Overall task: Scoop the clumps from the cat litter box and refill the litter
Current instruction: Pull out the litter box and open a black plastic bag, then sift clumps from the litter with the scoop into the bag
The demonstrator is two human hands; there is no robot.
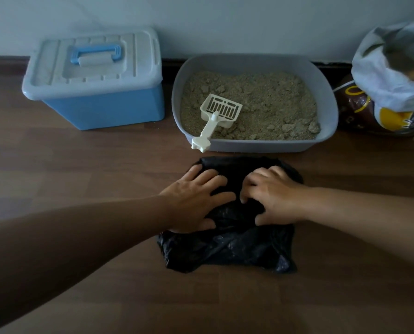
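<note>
A grey litter box [329, 109] stands against the wall, filled with sandy litter holding several clumps [295, 128] near its front right. A cream slotted scoop [221, 112] lies in the litter, its handle sticking out over the front rim. On the floor in front lies a crumpled black plastic bag [230, 249]. Both hands are on the bag's far half. My left hand [196, 197] spreads its fingers over the plastic, a fold caught between thumb and forefinger. My right hand [274, 196] pinches the plastic with curled fingers.
A blue storage bin with a white lid and blue handle [92, 75] stands left of the litter box. At the far right a printed litter sack [369, 109] with a whitish rolled-open top leans by the wall. The floor is brown wood.
</note>
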